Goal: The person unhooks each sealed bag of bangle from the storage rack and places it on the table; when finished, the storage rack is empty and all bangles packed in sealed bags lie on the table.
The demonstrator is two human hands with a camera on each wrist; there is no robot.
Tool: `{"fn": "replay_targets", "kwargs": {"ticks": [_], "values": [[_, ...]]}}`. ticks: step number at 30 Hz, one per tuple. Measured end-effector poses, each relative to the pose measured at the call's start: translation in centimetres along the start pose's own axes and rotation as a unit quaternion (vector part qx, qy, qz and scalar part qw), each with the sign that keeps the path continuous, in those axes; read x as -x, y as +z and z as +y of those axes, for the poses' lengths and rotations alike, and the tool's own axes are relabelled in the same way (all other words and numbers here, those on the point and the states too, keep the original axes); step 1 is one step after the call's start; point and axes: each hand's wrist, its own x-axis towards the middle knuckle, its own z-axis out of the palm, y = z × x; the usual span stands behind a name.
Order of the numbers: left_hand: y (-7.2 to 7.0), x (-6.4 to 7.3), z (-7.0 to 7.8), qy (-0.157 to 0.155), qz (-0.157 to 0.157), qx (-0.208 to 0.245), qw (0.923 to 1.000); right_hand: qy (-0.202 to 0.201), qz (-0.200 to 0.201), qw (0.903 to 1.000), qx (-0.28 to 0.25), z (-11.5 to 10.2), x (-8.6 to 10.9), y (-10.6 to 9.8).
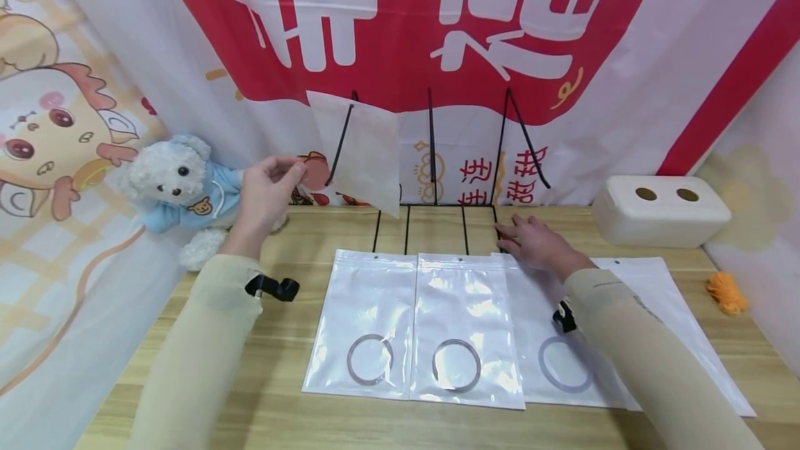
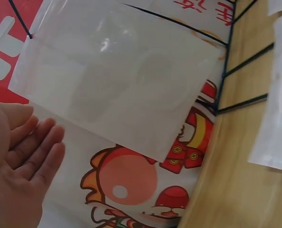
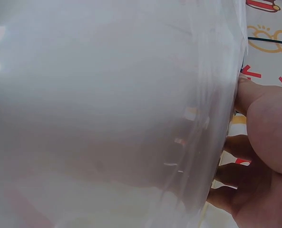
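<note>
My left hand (image 1: 273, 186) is raised beside a clear-fronted white zip bag (image 1: 362, 151) that hangs from a black hook on a wire rack (image 1: 432, 144). In the left wrist view, the fingers (image 2: 41, 152) are loosely bent, hold nothing and stay apart from the bag's edge. A faint ring shape shows through that bag. My right hand (image 1: 537, 245) reaches low over the rack's base bars, fingertips at the right bar. Close below it lies the top edge of another zip bag (image 3: 107, 95), which overlaps the fingertips in the right wrist view.
Several flat zip bags (image 1: 375, 297) lie in a row on the wooden table (image 1: 275, 373), rings visible inside some. A plush bear (image 1: 181, 179) sits left. A white box with two holes (image 1: 659, 214) and an orange yarn bundle (image 1: 726, 292) are right. Printed cloth (image 1: 400, 19) hangs behind.
</note>
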Motion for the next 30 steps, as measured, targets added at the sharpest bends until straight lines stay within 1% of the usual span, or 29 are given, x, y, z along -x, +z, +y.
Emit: {"fn": "replay_targets", "kwargs": {"ticks": [2,5,9,13,15,19,22,26,30], "values": [[0.0,-0.7,0.7,0.006,0.02,0.019,0.9996,0.004,-0.002,1.0,-0.003,0.0,0.0,0.0],[0.0,-1.7,1.4,0.016,0.042,0.045,0.998,0.005,-0.003,1.0,-0.003,-0.1,0.1,-0.1],[0.0,-2.9,2.3,0.033,0.055,0.064,0.9959,-0.001,0.005,1.0,0.003,0.0,0.0,0.0],[0.1,-3.9,3.1,0.043,0.053,0.071,0.9951,-0.012,0.016,0.9997,0.01,0.1,0.0,0.2],[0.2,-4.3,3.5,0.043,0.051,0.071,0.9953,-0.016,0.018,0.9997,0.01,0.2,0.0,0.2],[0.2,-4.8,4.1,0.036,0.046,0.054,0.9968,-0.022,0.018,0.9996,0.009,0.1,0.0,0.2],[0.2,-5.1,4.5,0.035,0.043,0.044,0.9975,-0.023,0.017,0.9995,0.01,0.0,0.1,0.1],[0.2,-5.4,5.0,0.038,0.039,0.046,0.9975,-0.021,0.018,0.9995,0.014,0.0,0.2,0.1],[0.4,-5.4,5.4,0.029,0.035,0.045,0.9979,-0.02,0.018,0.9996,0.013,0.0,0.3,0.1]]}}
